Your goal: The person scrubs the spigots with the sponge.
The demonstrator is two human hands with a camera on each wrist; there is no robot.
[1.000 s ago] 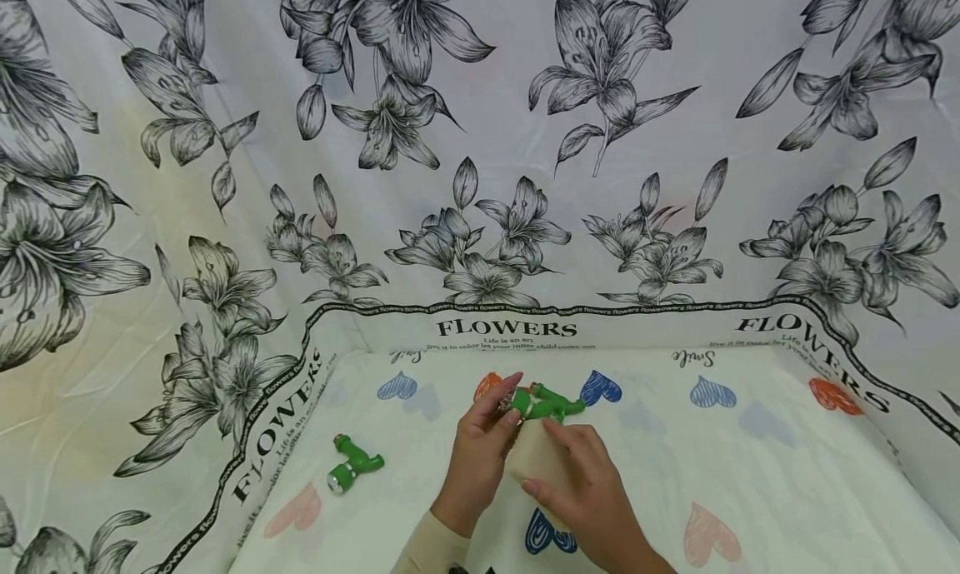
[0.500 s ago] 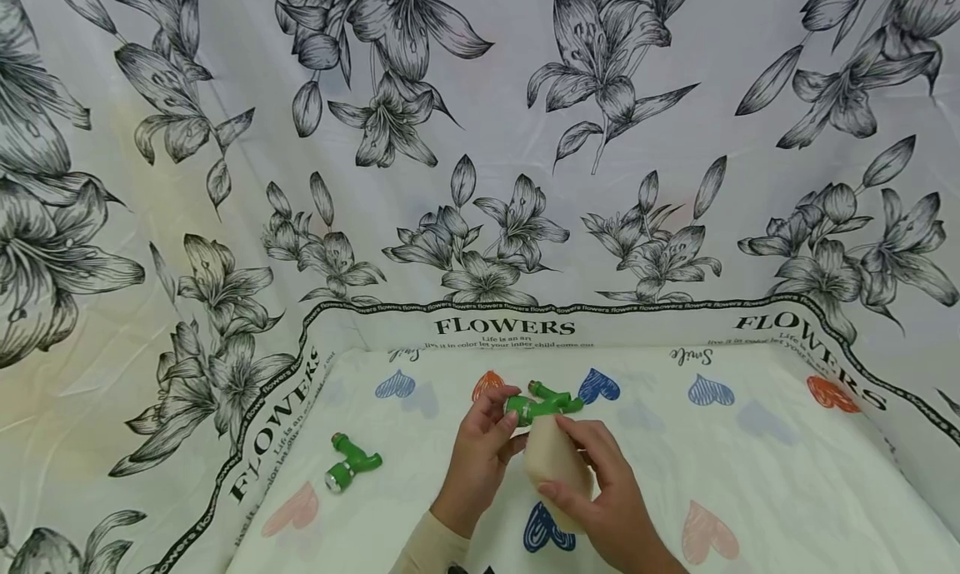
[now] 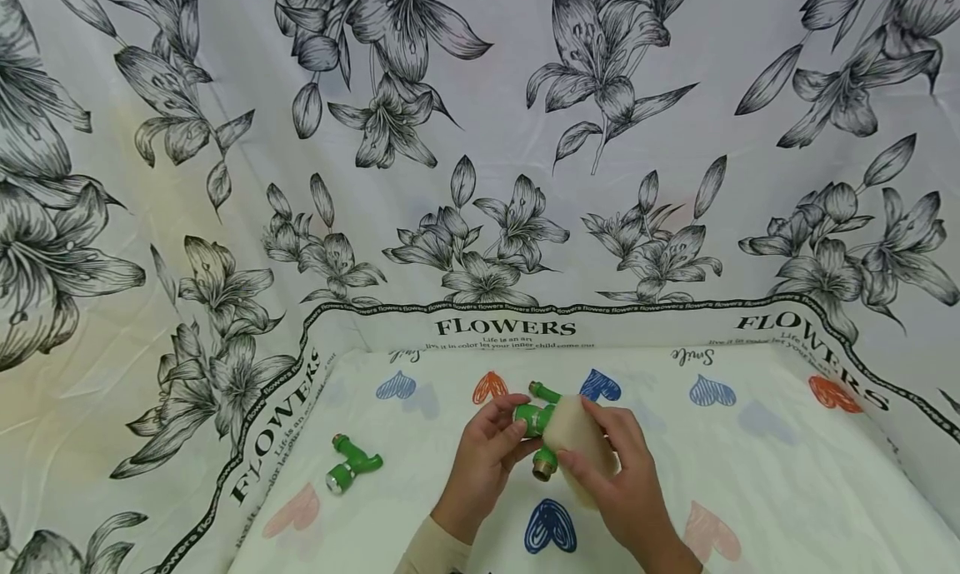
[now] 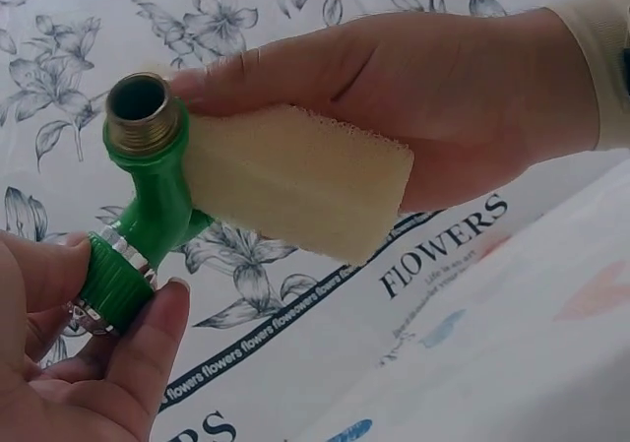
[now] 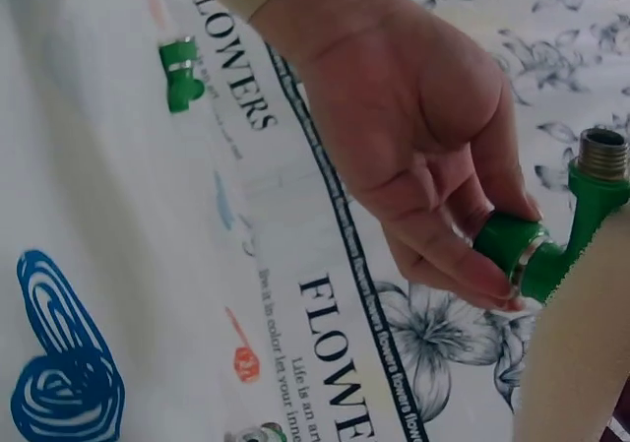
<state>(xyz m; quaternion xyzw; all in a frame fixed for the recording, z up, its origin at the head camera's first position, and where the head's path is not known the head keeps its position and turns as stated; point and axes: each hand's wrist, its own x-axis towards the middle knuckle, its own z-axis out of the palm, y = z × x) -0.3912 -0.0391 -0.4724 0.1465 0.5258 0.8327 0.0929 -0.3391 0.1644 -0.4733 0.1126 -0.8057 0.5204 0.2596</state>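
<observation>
My left hand (image 3: 516, 431) pinches the ribbed cap end of a green plastic tap (image 3: 537, 419) with a brass threaded mouth, held above the cloth. My right hand (image 3: 587, 434) grips a beige sponge (image 3: 566, 428) and presses it against the tap's side. In the left wrist view the sponge (image 4: 295, 191) lies against the green tap (image 4: 157, 201) just under its brass thread, with my left fingers (image 4: 148, 348) round the cap. The right wrist view shows my left hand (image 5: 413, 137) on the tap (image 5: 551, 250).
A second green tap (image 3: 352, 464) lies on the heart-printed cloth (image 3: 750, 457) to the left of my hands. Flower-printed sheets (image 3: 480, 141) stand as walls at the back and on both sides.
The tap has turned in my left hand, so its brass mouth now points down towards me. The sponge has moved up from below the tap to its right side.
</observation>
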